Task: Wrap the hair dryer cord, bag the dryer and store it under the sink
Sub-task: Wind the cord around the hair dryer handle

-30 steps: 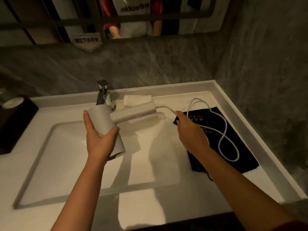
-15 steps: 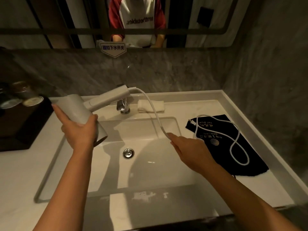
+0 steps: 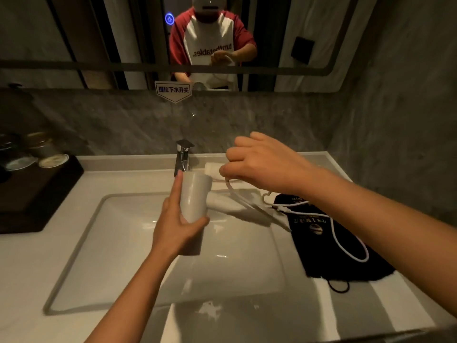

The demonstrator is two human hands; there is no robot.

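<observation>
My left hand (image 3: 176,224) grips the white hair dryer (image 3: 194,198) by its barrel, held upright over the sink basin (image 3: 81,241). The dryer's handle points right, low over the basin. My right hand (image 3: 262,160) is raised above and right of the dryer, fingers closed on the white cord (image 3: 346,241). From that hand the cord drops past the handle and trails right in a loop over the black drawstring bag (image 3: 346,266), which lies flat on the counter right of the basin.
A chrome faucet (image 3: 183,157) stands behind the dryer, with a rolled white towel (image 3: 212,168) beside it. A dark tray (image 3: 37,191) with lidded jars sits on the counter at left. A mirror spans the grey wall. The counter (image 3: 321,318) ends at the right wall.
My left hand has brought the dryer from the left to the middle and turned its barrel upright. My right hand has lifted the cord up and back above the handle.
</observation>
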